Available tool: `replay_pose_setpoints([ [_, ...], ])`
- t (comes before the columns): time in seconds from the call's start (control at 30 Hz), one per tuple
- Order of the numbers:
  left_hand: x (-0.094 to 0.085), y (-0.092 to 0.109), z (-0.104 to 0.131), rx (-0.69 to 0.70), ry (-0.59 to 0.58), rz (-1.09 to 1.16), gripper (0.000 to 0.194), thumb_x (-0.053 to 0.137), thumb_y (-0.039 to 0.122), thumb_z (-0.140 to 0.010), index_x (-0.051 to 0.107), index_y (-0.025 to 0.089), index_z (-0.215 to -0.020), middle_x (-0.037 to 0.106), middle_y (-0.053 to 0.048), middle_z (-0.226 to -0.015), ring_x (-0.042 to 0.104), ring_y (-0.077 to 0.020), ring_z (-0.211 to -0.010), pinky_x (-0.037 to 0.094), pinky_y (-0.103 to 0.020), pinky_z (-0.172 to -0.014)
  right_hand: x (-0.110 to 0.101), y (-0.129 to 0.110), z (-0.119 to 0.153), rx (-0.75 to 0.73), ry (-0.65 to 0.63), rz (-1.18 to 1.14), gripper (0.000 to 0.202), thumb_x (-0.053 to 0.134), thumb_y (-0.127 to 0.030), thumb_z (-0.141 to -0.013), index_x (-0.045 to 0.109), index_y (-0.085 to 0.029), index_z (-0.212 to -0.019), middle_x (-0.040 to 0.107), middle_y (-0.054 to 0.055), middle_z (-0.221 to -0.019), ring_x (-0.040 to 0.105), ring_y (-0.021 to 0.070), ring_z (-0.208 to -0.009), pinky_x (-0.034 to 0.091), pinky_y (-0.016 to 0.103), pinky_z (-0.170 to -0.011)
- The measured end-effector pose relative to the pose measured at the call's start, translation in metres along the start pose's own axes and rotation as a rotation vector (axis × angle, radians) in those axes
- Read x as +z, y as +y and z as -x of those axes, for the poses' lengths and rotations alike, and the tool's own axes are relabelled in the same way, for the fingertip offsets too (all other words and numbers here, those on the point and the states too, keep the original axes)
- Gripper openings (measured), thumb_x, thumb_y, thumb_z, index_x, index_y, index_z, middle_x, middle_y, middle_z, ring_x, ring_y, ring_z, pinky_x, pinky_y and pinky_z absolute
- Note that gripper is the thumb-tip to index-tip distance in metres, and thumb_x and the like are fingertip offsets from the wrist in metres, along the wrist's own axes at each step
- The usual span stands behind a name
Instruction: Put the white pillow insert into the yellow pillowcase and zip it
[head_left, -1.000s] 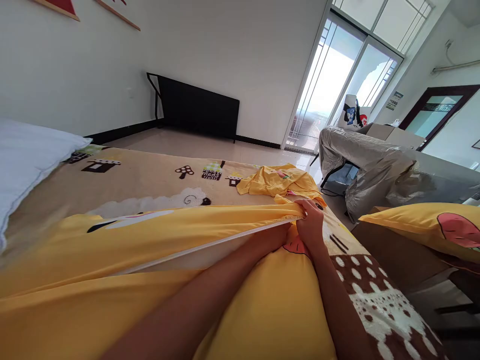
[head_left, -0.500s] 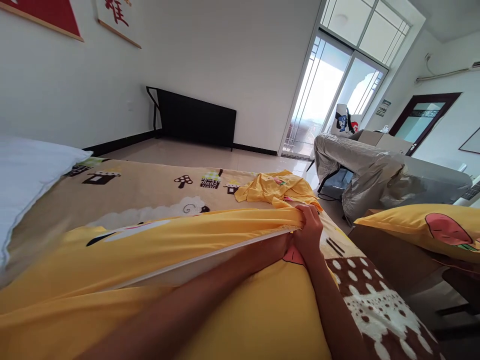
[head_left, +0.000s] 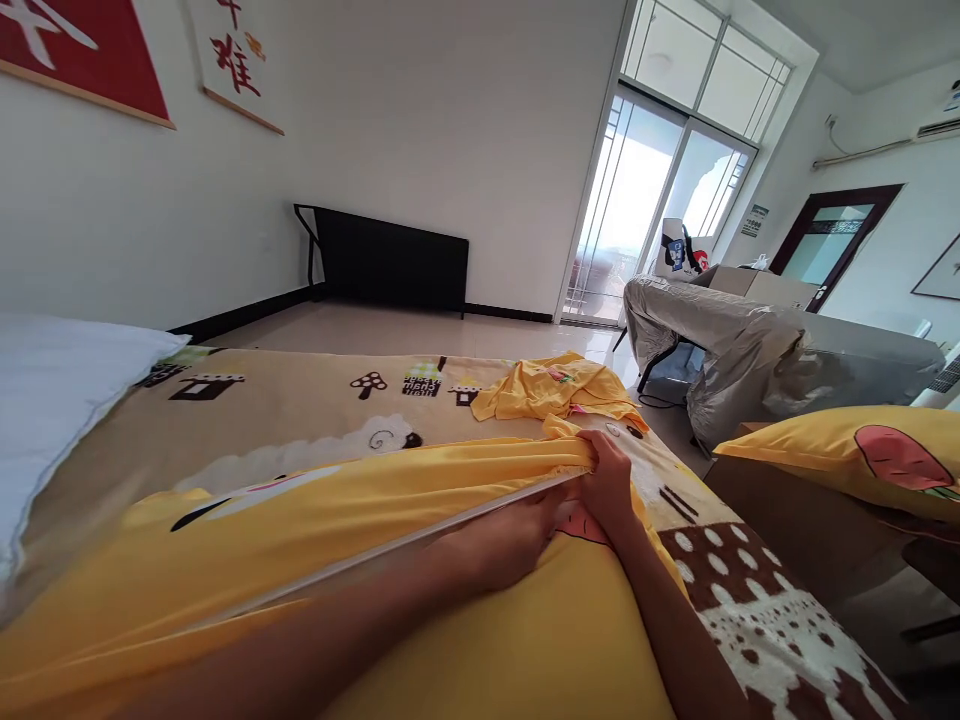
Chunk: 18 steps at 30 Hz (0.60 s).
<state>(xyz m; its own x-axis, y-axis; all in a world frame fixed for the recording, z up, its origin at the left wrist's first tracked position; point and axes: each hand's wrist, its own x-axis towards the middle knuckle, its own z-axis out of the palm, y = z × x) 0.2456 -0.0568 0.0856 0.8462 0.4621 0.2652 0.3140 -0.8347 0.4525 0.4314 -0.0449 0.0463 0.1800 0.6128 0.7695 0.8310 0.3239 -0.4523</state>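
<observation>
From my seat at the feed, a yellow fabric cover point(head_left: 390, 487) lies across the near side of the patterned blanket point(head_left: 300, 405), its long axis running from the blanket's left end toward its right edge. My right hand point(head_left: 609, 482) is at the cover's right end, toward the blanket's right edge, fingers folded tight over the gathered rim. My left hand point(head_left: 517, 540) is just beside it, on the blanket's near side; its fingertips are hidden, so I can't tell whether they grip. Most of the cover thus lies leftward of both, with the right hand nearer the rim's end. The cover shows taut lengthwise creases, a thin white edging point(head_left: 420, 534) and a black-and-white print point(head_left: 251, 494). Smooth yellow cloth point(head_left: 525, 640) with a pink motif point(head_left: 583, 526) lies nearer me; whether it belongs to the same cover isn't clear.
</observation>
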Motion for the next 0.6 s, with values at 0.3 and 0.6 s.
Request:
replay_pose_setpoints([
  [0.3,-0.076,-0.056,0.188,-0.328,0.274,-0.563,0.044,0.044,0.038,-0.087,0.042,0.031,-0.130,0.051,-0.001,-0.137,0.046,-0.0239,-0.125,0.037,-0.041,-0.103,0.008,0.004,0.001,0.084,-0.055,0.103,0.045,0.041,-0.010,-0.054,0.060,-0.017,-0.095,0.068,0.008,-0.094,0.061,0.0221,-0.087,0.045,0.030,-0.074],
  [0.6,-0.090,-0.073,0.239,-0.469,0.296,-0.480,0.036,0.037,0.045,-0.088,0.057,0.024,-0.111,0.061,-0.001,-0.117,0.053,-0.0186,-0.109,0.035,-0.028,-0.095,-0.011,-0.020,-0.014,0.102,-0.206,0.246,0.038,0.045,-0.011,-0.063,0.060,-0.019,-0.097,0.069,0.005,-0.092,0.061,0.0198,-0.084,0.040,0.025,-0.071],
])
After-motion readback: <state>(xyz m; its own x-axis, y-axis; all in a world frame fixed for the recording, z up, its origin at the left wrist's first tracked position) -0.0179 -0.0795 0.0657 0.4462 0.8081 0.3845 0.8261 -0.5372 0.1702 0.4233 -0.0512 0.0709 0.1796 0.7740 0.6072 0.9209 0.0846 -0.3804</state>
